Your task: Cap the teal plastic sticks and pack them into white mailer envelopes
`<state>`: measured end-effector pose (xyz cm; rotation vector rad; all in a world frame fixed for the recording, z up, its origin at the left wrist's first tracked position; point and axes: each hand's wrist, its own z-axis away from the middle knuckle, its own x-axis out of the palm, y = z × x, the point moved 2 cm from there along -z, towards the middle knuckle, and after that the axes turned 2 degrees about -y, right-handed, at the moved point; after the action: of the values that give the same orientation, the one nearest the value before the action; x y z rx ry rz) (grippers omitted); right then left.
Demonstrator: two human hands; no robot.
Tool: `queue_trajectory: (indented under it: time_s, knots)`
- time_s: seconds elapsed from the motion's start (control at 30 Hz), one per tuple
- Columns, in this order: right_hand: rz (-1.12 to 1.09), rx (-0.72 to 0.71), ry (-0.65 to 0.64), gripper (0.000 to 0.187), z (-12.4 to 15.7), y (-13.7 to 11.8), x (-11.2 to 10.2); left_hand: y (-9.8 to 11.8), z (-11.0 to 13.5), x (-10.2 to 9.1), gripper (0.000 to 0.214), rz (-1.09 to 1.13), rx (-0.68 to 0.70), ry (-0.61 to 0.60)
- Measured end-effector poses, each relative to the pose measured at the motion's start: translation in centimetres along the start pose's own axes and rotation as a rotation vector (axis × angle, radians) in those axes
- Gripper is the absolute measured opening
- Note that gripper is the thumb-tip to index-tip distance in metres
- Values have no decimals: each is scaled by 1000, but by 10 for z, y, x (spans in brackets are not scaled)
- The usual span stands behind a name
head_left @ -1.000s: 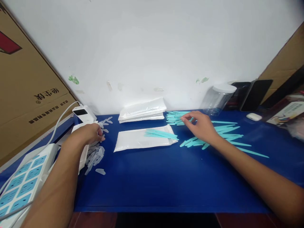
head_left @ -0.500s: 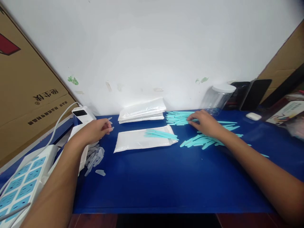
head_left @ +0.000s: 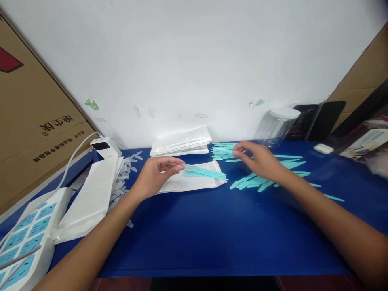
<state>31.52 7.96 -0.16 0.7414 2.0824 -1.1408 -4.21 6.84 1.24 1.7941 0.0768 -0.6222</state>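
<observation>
My left hand (head_left: 159, 173) is closed in a pinch on a small translucent plastic cap (head_left: 185, 165), held at the left ends of several slim turquoise sticks (head_left: 206, 172) that look like eyebrow razors. They lie across a white plastic mailer (head_left: 176, 184) on the blue table. My right hand (head_left: 253, 157), thumb and forefinger together, is over the left part of the back row of turquoise sticks (head_left: 221, 151); whatever is between its fingertips is hidden. A looser pile of turquoise sticks (head_left: 257, 180) lies under my right wrist. Loose translucent caps (head_left: 124, 171) lie left of my left hand.
Stacked white mailers (head_left: 182, 141) lean by the wall, and another mailer (head_left: 87, 198) lies at left beside a power strip (head_left: 33, 234) and a white device with a cable (head_left: 104, 147). A clear jar (head_left: 277, 127), dark phones (head_left: 324, 121) and a white earbud case (head_left: 323, 148) stand at right.
My left hand has moved right from the loose caps to the sticks on the mailer, bringing a cap. My right hand has shifted slightly left along the back row.
</observation>
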Motion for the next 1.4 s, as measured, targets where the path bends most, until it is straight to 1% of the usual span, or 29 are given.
queue_trajectory:
  time_s: [0.07,0.13,0.23,0.33,0.43,0.53,0.7,0.87,1.0,1.13,1.27,1.4]
  knots:
    - [-165,-18,-49,27,6,-28,6,3,2,7,32,-20,1,23]
    - [-268,-34,-92,29,12,-50,12,5,3,11,30,-45,8,47]
    - [-350,-31,-101,29,18,-64,21,7,4,14,29,-72,24,65]
    - [-377,-4,-100,28,20,-63,25,7,4,15,28,-84,26,88]
    - [-384,32,-78,27,20,-60,23,7,4,16,28,-79,23,108]
    - [-389,49,-31,28,20,-61,19,6,5,16,30,-55,7,80]
    - [-369,-24,-42,25,20,-61,16,-1,4,20,36,57,-19,18]
    - [-342,-91,-52,20,20,-61,17,-5,4,21,35,126,-40,31]
    - [-331,-104,-60,16,21,-63,17,-4,3,20,33,147,-40,23]
    - [-339,-119,-62,17,22,-63,17,-2,4,21,34,162,-52,13]
    - [-344,-156,-46,16,23,-67,19,1,5,26,37,206,-86,6]
    - [-356,-182,-17,15,26,-73,26,2,8,34,34,266,-93,-36]
